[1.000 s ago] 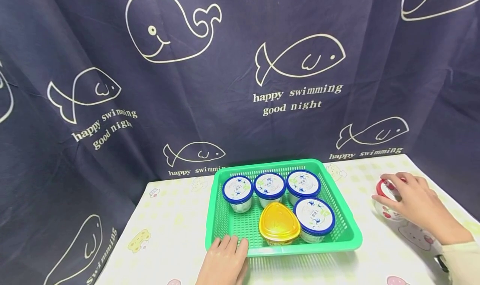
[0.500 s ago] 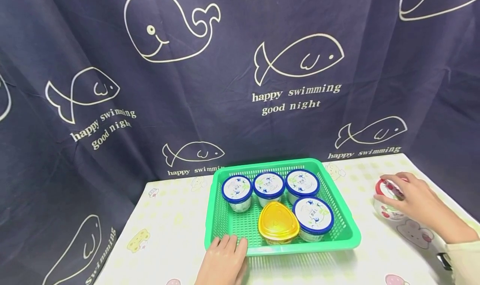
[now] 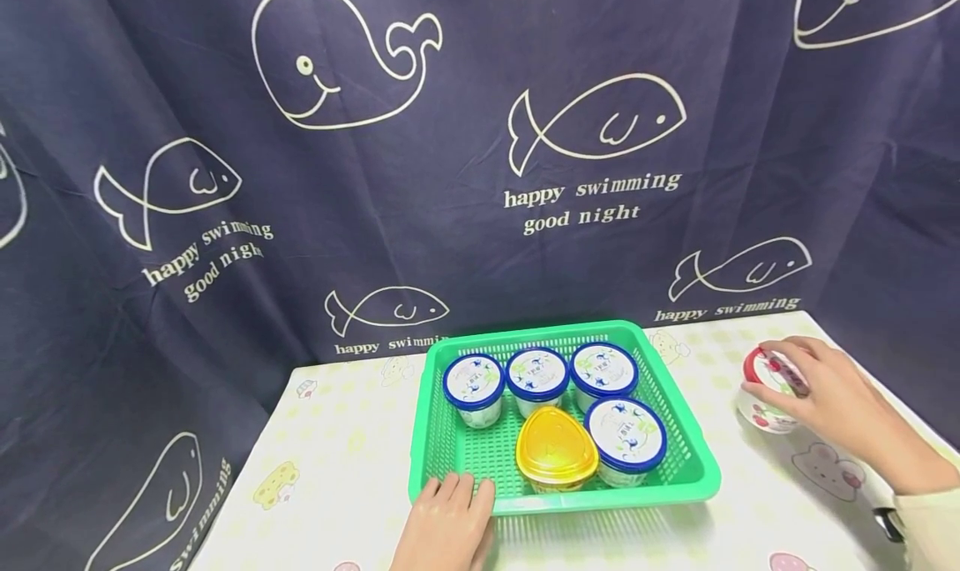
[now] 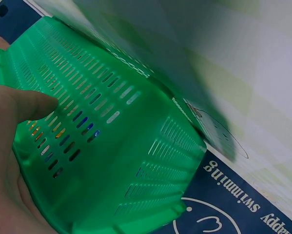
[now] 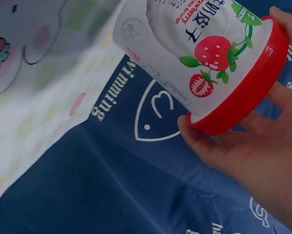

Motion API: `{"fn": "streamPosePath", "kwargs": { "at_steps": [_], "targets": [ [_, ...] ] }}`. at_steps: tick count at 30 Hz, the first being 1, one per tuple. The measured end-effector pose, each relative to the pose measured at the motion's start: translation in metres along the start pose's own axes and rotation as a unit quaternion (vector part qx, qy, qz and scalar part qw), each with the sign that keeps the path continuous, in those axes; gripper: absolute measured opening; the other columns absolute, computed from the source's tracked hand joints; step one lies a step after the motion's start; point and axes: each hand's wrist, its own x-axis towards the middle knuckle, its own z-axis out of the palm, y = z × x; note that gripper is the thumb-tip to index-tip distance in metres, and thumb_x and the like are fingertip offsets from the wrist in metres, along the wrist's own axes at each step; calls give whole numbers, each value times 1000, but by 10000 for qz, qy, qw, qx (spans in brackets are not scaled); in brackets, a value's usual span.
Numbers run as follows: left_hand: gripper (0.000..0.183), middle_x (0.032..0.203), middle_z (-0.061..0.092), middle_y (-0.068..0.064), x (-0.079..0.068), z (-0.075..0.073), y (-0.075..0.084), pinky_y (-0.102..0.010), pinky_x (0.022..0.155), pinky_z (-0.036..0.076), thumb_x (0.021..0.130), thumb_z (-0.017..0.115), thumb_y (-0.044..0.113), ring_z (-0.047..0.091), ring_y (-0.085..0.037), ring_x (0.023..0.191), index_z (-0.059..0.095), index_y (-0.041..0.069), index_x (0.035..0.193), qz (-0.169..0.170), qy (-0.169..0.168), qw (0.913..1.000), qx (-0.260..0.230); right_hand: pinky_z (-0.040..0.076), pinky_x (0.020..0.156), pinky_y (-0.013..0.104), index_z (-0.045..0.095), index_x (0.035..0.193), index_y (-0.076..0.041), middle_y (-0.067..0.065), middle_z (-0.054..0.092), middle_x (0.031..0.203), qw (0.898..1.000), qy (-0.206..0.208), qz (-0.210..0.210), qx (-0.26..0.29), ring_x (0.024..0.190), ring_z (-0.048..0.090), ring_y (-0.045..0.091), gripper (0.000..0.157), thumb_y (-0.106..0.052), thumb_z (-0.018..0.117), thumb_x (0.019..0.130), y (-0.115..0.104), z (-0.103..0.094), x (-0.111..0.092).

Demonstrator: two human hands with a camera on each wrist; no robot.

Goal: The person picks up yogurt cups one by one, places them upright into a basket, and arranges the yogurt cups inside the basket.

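My left hand (image 3: 447, 521) grips the front left rim of a green plastic basket (image 3: 637, 496); in the left wrist view its thumb (image 4: 36, 105) presses the slotted outer wall. At the right of the table, my right hand (image 3: 836, 400) holds a white tub (image 5: 170, 53) with strawberry pictures by its red lid (image 5: 248, 92). Thumb and fingers are spread around the lid's edge, with the tub's base downward. Inside the basket stand several white tubs with blue-rimmed lids, such as the front right tub (image 3: 626, 433), and one yellow-lidded tub (image 3: 557, 448) near the front wall.
A pale checked cloth (image 3: 337, 438) with cartoon prints covers the table. Behind it and along both sides hangs a dark blue curtain (image 3: 465, 246) with white fish drawings. A stretch of table lies between the basket and the red-lidded tub.
My right hand has shifted slightly left with the red-lidded tub, and more of the lid now shows. The left hand keeps its grip on the basket, which stays put.
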Motion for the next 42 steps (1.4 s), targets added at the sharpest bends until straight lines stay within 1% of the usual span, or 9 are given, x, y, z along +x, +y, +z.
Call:
{"fn": "streamPosePath", "kwargs": {
  "at_steps": [6, 12, 14, 19, 26, 31, 35, 39, 42],
  "targets": [
    [29, 66, 34, 7, -1, 0, 0, -24, 55, 22, 74, 73, 21, 36, -13, 57, 45, 19, 81, -62, -169, 9998, -41, 37, 82, 49, 67, 108, -2, 24, 64, 105, 9995, 226, -220, 41, 96, 59, 44, 61, -27, 92, 58, -14, -2, 6],
    [30, 67, 37, 6, 0, 0, 2, -24, 55, 24, 75, 73, 22, 41, -13, 59, 44, 19, 81, -59, -156, 9999, 9, 35, 80, 42, 68, 105, -3, 22, 65, 100, 9987, 360, -362, 63, 92, 60, 41, 60, -28, 93, 55, -27, -6, 15],
    [29, 67, 37, 6, 1, 0, 2, -24, 55, 23, 76, 73, 22, 41, -13, 58, 44, 19, 81, -37, -138, 9999, 5, 35, 81, 43, 68, 104, -4, 20, 65, 100, 9983, 381, -437, 54, 93, 59, 40, 59, -29, 92, 56, -31, -8, 19],
    [29, 67, 38, 6, 2, 0, 3, -24, 55, 23, 76, 73, 24, 40, -13, 58, 45, 19, 83, -15, -136, 9999, 35, 36, 84, 54, 67, 107, -3, 20, 62, 106, 9978, 339, -562, 83, 99, 55, 43, 61, -30, 91, 58, -48, -13, 30],
    [30, 67, 37, 7, 1, -1, 2, -24, 55, 22, 75, 74, 23, 39, -13, 58, 45, 19, 83, -45, -162, 9999, 27, 36, 83, 52, 66, 117, -3, 16, 60, 113, 9947, 379, -949, 95, 99, 53, 40, 68, -28, 89, 58, -79, -21, 46],
    [29, 67, 36, 6, 1, 0, 1, -24, 55, 22, 74, 73, 22, 39, -13, 58, 45, 18, 83, -24, -110, 9999, 35, 37, 85, 57, 66, 119, -4, 19, 59, 118, 9919, 423, -1188, 172, 104, 52, 44, 67, -29, 87, 61, -100, -26, 55],
    [28, 66, 35, 6, 0, 0, 1, -24, 55, 22, 74, 71, 22, 39, -13, 58, 45, 18, 82, -4, -62, 10000, 51, 38, 92, 62, 65, 122, -7, 18, 58, 122, 9910, 378, -1267, 220, 109, 51, 45, 68, -37, 86, 65, -114, -27, 61],
    [27, 66, 36, 6, 0, 1, 0, -24, 55, 22, 73, 70, 22, 39, -13, 58, 46, 18, 82, 15, -20, 10000, 74, 38, 101, 60, 65, 126, -10, 17, 58, 125, 9889, 347, -1406, 331, 114, 50, 43, 70, -45, 85, 69, -126, -26, 67],
    [26, 67, 37, 6, 0, 1, 0, -24, 55, 23, 74, 71, 23, 41, -13, 58, 46, 18, 83, 15, -28, 10000, 73, 39, 97, 61, 65, 125, -11, 16, 59, 125, 9872, 303, -1520, 374, 115, 51, 42, 69, -41, 86, 67, -134, -24, 72]
  ]
}}
